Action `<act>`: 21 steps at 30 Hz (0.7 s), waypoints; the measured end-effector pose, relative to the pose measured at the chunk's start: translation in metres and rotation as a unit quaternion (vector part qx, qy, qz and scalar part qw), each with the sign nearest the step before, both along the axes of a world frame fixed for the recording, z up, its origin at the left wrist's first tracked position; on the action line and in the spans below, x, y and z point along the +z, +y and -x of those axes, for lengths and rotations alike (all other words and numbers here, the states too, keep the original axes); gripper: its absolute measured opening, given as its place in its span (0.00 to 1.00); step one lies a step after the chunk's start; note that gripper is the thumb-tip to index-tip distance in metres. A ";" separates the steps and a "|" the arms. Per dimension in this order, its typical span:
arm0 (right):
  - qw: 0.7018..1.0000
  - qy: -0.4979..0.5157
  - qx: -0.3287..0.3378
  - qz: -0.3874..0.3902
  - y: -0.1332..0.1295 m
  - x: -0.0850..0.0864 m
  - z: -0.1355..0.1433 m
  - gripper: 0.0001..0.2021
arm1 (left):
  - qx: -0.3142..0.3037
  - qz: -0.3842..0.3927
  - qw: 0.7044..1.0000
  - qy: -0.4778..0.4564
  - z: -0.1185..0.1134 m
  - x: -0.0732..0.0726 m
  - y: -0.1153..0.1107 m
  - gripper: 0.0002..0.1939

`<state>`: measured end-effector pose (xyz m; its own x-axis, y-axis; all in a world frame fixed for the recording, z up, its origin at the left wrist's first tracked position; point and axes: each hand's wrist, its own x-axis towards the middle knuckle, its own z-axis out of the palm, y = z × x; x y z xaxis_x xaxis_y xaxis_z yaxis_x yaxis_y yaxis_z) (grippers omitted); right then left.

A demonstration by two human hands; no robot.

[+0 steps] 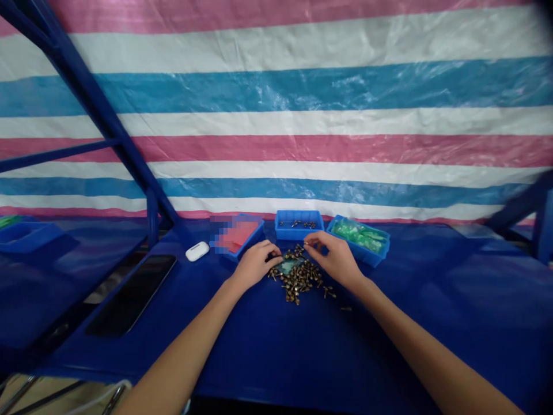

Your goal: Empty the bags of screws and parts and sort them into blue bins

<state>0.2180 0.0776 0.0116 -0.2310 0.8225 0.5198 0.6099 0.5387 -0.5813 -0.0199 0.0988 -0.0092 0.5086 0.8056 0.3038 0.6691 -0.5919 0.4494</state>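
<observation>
A heap of small brass-coloured screw-like pieces [302,276] lies on the blue table, with a pale green see-through plastic piece [287,266] among them. My left hand [256,265] rests at the heap's left side, its fingers curved and the thumb apart from the forefinger, near the plastic piece. Over the heap's right side is my right hand [334,256], thumb and fingertips drawn together. A tiny bright spot shows at those fingertips, too small to name. Behind the heap, a blue bin [299,233] contains several more brass pieces.
Left of the middle bin stands a blue bin [253,241] with red sheets [237,235]. At right, another bin [367,255] carries green plastic bags [359,235]. A white earphone case [197,251] and a black phone [133,294] lie left. Blue frame bars [103,115] cross the left side.
</observation>
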 end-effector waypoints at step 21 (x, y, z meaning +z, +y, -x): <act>0.995 0.002 0.066 0.071 -0.026 0.004 0.025 0.09 | -0.060 -0.138 0.988 -0.046 -0.016 0.013 -0.023 0.06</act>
<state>0.1928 0.0520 0.0156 -0.3404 0.8500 0.4020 0.5362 0.5267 -0.6597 -0.0041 0.0757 0.0037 0.5545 0.6218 0.5531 0.5510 -0.7724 0.3159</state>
